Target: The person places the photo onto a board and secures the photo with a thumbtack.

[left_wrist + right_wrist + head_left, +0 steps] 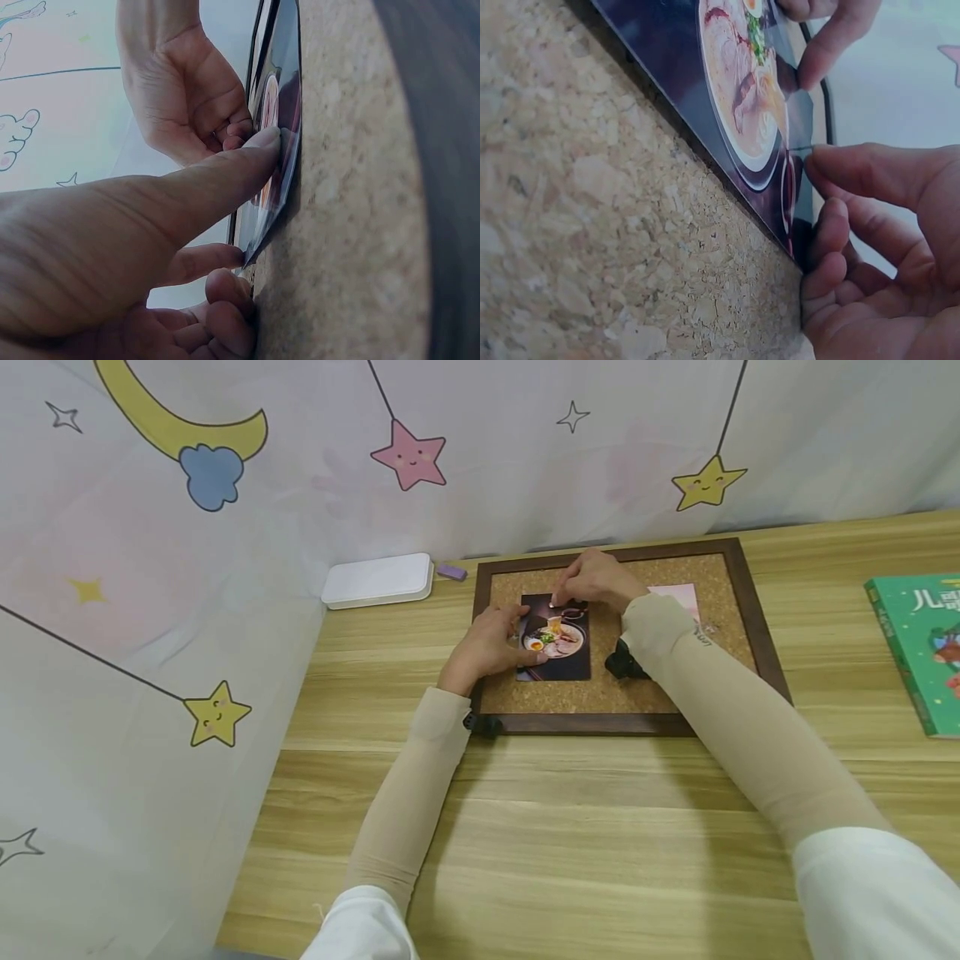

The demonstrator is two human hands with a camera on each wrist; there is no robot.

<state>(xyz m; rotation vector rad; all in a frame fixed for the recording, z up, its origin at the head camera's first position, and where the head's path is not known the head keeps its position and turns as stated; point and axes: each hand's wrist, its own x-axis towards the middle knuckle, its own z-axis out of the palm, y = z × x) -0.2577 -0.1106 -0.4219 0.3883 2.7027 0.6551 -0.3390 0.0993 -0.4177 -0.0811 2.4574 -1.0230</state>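
Observation:
A dark photo card of a ramen bowl [553, 670] lies on the framed cork board [570, 699]. My left hand [486, 647] holds it down: the thumb presses on its face near the lower part, and the index finger touches its upper left edge. At the card's top edge, my right hand [600, 578] pinches a small push pin between thumb and index finger; only a thin dark needle shows against the card in the right wrist view, the rest being hidden by the fingertips. Partly covered by the right forearm, a pink card [678, 597] lies on the board.
A white case [377, 582] stands at the back left, with a small purple block [452, 572] beside it. At the far right a green book [918, 647] lies on the wooden table [585, 827]. A printed curtain [510, 485] hangs behind and to the left.

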